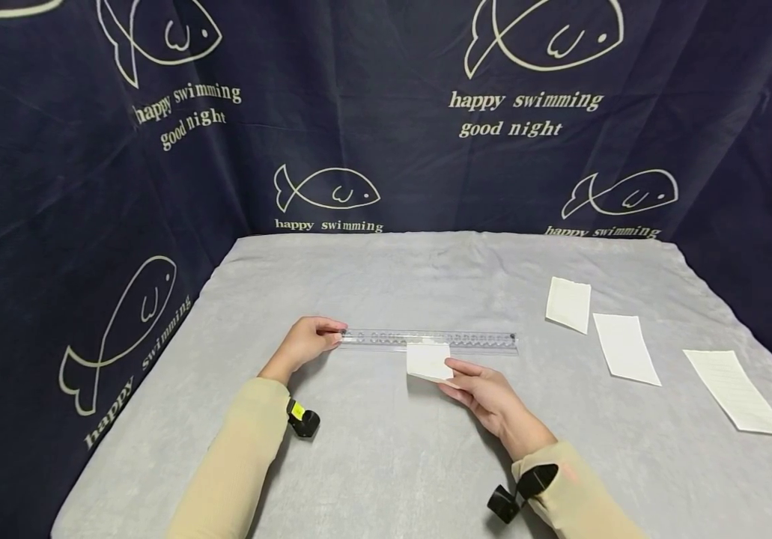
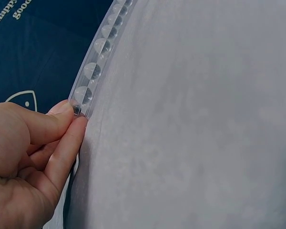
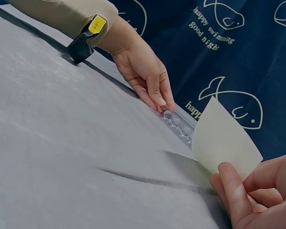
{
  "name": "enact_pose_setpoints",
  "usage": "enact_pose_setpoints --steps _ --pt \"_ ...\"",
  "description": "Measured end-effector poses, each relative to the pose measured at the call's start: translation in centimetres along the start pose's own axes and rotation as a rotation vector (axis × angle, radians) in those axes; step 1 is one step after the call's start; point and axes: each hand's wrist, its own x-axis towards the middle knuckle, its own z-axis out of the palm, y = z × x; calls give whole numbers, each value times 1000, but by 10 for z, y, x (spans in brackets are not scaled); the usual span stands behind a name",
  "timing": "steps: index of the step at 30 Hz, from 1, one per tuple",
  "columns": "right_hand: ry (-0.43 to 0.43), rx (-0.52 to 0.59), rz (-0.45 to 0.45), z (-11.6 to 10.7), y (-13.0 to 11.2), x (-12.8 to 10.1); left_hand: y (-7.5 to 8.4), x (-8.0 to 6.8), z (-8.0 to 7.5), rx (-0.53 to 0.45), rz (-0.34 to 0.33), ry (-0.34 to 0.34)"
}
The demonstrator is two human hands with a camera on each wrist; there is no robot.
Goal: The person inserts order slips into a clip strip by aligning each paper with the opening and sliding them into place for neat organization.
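Observation:
A clear plastic ruler (image 1: 429, 340) lies across the middle of the grey cloth-covered table (image 1: 386, 464). My left hand (image 1: 308, 343) pinches its left end between thumb and fingers; the left wrist view shows the ruler (image 2: 93, 76) close up with the fingertips (image 2: 74, 121) on its end. My right hand (image 1: 483, 393) pinches a small white paper slip (image 1: 429, 361) by its corner, lifted just in front of the ruler's middle. In the right wrist view the slip (image 3: 224, 140) stands up from my fingers (image 3: 231, 191), with the left hand (image 3: 143, 71) and the ruler (image 3: 178, 125) beyond it.
Three more white paper slips lie at the right of the table: one (image 1: 568, 304) farthest back, one (image 1: 625, 348) in the middle, one (image 1: 736, 391) near the right edge. A dark blue fish-print curtain (image 1: 386, 112) hangs close behind and beside the table.

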Motion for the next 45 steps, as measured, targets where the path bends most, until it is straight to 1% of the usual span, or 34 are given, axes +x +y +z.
enact_pose_setpoints --steps 6,17,25,45 --pt "-11 -6 -13 -3 -2 -2 -1 0 0 -4 1 0" --pt "-16 6 -5 -11 -4 -2 -1 1 -1 0 1 -3" --pt "-31 -26 -32 -15 -5 -5 -1 1 0 -4 21 4" --pt "-32 -19 -18 -26 -10 -9 -1 1 1 -2 15 4"
